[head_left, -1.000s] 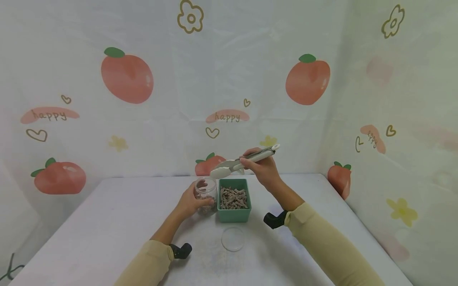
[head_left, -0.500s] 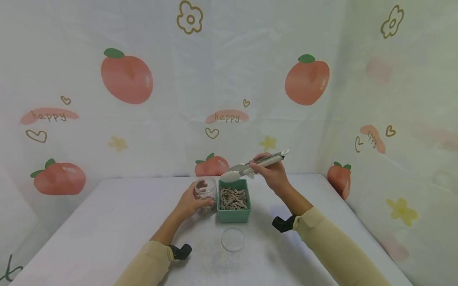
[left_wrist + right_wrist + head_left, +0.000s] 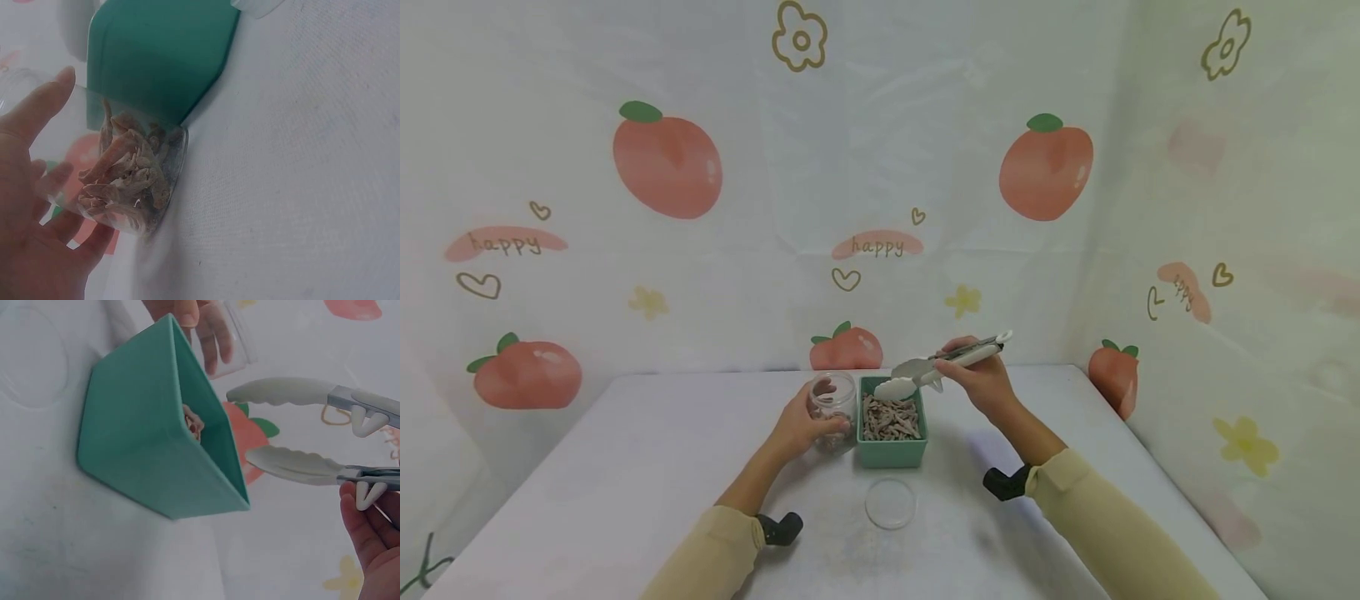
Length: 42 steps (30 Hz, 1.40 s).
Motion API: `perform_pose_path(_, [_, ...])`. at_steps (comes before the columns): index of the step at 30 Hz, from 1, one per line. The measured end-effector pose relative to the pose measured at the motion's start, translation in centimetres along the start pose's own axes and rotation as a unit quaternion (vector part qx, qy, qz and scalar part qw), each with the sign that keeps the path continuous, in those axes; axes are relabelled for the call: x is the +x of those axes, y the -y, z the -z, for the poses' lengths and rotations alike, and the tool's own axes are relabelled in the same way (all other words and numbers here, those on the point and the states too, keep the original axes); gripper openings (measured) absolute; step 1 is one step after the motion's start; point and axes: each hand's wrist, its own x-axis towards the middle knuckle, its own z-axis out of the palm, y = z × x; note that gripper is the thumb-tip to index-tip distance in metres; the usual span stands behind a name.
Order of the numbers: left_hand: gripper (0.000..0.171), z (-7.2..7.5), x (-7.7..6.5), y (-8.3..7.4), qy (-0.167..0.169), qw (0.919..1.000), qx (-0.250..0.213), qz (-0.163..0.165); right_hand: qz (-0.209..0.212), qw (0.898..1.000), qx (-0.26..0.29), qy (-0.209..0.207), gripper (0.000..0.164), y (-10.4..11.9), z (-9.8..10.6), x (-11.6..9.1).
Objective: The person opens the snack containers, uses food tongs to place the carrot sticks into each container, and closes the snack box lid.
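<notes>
The right hand is gripping the tongs, its fingers closing around the handles. The tong heads are standing wide apart, and no piece is showing between them. Over the last second, the heads have been shifting from above the mouth of the clear jar toward the right and downward. They are now hanging over the far part of the green box, above the dried brown pieces. This is apparently bringing the working end within reach of the box contents, with no piece yet being held.

The left hand is remaining in place, its fingers and thumb wrapping around the jar, which is standing upright just beside the box. Similar pieces are lying at the bottom of the jar, so filling appears to be partly done. The jar's position is not changing, which is keeping its mouth uncovered. The clear lid is lying on the white surface, in front of the box.
</notes>
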Motion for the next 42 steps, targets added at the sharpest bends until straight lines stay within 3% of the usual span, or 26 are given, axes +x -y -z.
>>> perform_pose_path(9, [0.084,-0.1,-0.2,-0.2,0.004,1.0000,0.004,0.003,-0.017,1.000,-0.013,0.012,0.031,-1.1,0.2,-0.8])
perform_pose_path(18, [0.083,0.1,0.3,0.1,-0.001,0.9998,0.016,-0.008,-0.030,0.997,0.027,0.071,0.040,-1.8,-0.3,-0.8])
perform_pose_path(26, [0.083,0.0,0.1,0.0,0.000,0.9999,0.013,0.000,-0.055,0.993,0.007,0.100,0.044,-1.0,-1.2,-1.4])
perform_pose_path(33, [0.082,0.1,0.1,-0.2,-0.004,0.9999,0.009,-0.004,-0.023,0.995,-0.027,0.093,0.041,1.1,-2.4,-1.9])
perform_pose_path(42, [0.083,-0.1,-0.1,-0.1,-0.001,1.0000,0.005,0.001,0.006,0.995,-0.048,0.090,0.041,0.8,-3.0,-2.1])
